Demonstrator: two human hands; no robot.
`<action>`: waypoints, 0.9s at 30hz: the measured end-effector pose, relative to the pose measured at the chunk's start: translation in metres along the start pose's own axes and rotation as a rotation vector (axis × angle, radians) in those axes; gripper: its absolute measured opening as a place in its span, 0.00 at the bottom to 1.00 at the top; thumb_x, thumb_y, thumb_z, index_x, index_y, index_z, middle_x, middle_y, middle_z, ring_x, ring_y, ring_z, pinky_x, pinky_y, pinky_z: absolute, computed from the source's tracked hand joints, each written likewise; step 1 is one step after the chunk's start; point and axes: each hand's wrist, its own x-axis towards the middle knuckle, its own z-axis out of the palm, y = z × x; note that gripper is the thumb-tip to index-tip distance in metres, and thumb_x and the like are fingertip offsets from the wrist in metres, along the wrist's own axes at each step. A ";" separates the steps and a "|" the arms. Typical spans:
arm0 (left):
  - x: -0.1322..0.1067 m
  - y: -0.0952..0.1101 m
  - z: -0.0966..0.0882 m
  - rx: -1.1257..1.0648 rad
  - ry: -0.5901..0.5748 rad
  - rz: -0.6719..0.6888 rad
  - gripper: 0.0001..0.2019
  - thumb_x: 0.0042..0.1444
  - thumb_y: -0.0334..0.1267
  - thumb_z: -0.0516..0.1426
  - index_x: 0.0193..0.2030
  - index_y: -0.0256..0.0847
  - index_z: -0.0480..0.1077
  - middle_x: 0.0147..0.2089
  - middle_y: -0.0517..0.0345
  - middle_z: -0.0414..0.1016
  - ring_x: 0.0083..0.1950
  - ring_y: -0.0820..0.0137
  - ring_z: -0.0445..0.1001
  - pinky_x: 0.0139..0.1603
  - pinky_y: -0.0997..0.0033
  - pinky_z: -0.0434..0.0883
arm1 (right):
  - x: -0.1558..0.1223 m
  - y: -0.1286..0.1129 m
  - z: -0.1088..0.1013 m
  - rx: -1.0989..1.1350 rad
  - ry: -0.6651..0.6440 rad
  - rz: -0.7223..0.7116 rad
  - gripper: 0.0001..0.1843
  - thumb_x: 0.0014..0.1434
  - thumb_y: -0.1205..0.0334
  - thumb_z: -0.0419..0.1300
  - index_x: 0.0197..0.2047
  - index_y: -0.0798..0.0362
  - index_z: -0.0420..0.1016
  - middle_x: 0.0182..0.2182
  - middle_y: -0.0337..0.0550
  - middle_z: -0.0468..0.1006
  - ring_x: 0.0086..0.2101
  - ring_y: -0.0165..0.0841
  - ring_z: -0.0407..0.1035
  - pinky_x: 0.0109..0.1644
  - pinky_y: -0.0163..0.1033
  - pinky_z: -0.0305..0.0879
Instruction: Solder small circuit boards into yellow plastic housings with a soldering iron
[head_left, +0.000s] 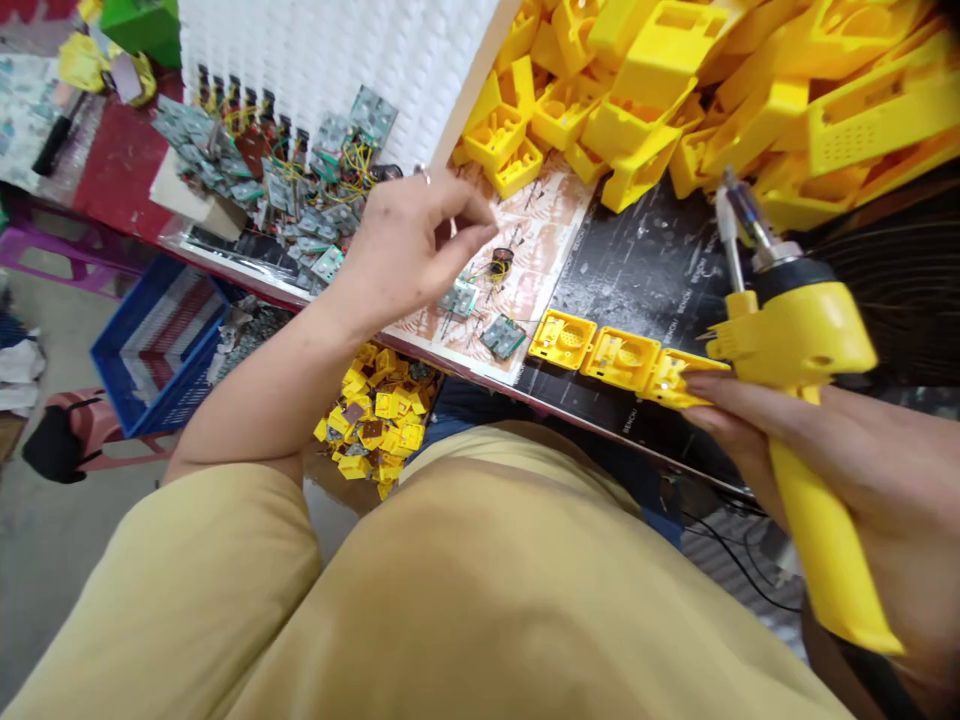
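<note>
My right hand (817, 450) grips a yellow soldering gun (795, 340) by its handle, tip pointing up and away. Its index finger lies along the gun next to a row of yellow plastic housings (600, 352) at the bench's near edge. My left hand (409, 245) hovers over the brown mat (536, 240), fingers pinched together on something thin I cannot make out. Below it lie small green circuit boards (502, 337) and a wired component (500, 264).
A big heap of yellow plastic shells (712, 90) fills the back right. A pile of wired circuit boards (285, 180) lies at the left. A blue crate (161, 340) and a box of small yellow parts (379, 415) stand below the bench.
</note>
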 end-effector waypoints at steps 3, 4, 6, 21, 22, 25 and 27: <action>-0.016 -0.017 -0.003 0.072 -0.092 0.012 0.11 0.64 0.39 0.54 0.41 0.43 0.78 0.41 0.55 0.80 0.44 0.65 0.76 0.50 0.61 0.73 | 0.009 0.010 0.016 -0.079 0.052 -0.149 0.19 0.62 0.59 0.69 0.56 0.46 0.73 0.27 0.33 0.71 0.25 0.29 0.66 0.33 0.36 0.64; -0.021 -0.019 0.000 0.096 -0.121 0.026 0.11 0.64 0.39 0.54 0.43 0.43 0.79 0.43 0.54 0.80 0.45 0.64 0.76 0.50 0.60 0.73 | 0.010 0.013 0.020 -0.088 0.056 -0.189 0.22 0.62 0.56 0.70 0.57 0.49 0.72 0.30 0.36 0.73 0.27 0.31 0.68 0.35 0.38 0.67; -0.029 -0.019 0.009 0.155 -0.167 0.077 0.12 0.64 0.40 0.55 0.46 0.43 0.79 0.47 0.52 0.79 0.49 0.61 0.76 0.53 0.57 0.72 | 0.013 0.016 0.026 -0.057 0.047 -0.222 0.26 0.62 0.51 0.69 0.57 0.53 0.70 0.35 0.41 0.77 0.30 0.35 0.71 0.39 0.42 0.70; -0.018 -0.032 0.023 -0.400 -0.055 0.000 0.12 0.68 0.46 0.54 0.44 0.41 0.73 0.50 0.52 0.83 0.53 0.66 0.80 0.57 0.60 0.75 | 0.030 -0.011 0.076 0.029 0.092 -0.129 0.25 0.64 0.57 0.67 0.60 0.50 0.65 0.42 0.46 0.80 0.35 0.36 0.77 0.39 0.38 0.75; -0.015 -0.031 0.024 -0.470 -0.075 -0.014 0.12 0.68 0.46 0.54 0.44 0.40 0.73 0.49 0.52 0.83 0.52 0.67 0.81 0.54 0.62 0.76 | 0.033 -0.015 0.078 0.018 0.100 -0.130 0.26 0.63 0.56 0.69 0.60 0.51 0.65 0.44 0.48 0.80 0.35 0.36 0.78 0.38 0.38 0.74; -0.009 -0.025 0.029 -0.575 -0.148 -0.035 0.11 0.67 0.45 0.56 0.43 0.39 0.72 0.45 0.52 0.83 0.47 0.69 0.81 0.49 0.66 0.76 | 0.039 -0.022 0.076 0.033 0.133 -0.135 0.32 0.60 0.49 0.71 0.60 0.52 0.67 0.49 0.53 0.80 0.42 0.39 0.79 0.47 0.41 0.76; -0.007 -0.019 0.033 -0.559 -0.188 -0.015 0.09 0.65 0.42 0.57 0.42 0.39 0.73 0.44 0.53 0.83 0.45 0.70 0.80 0.49 0.68 0.76 | 0.037 -0.020 0.068 0.071 0.151 -0.096 0.30 0.59 0.49 0.72 0.59 0.51 0.68 0.50 0.50 0.80 0.46 0.39 0.78 0.54 0.42 0.74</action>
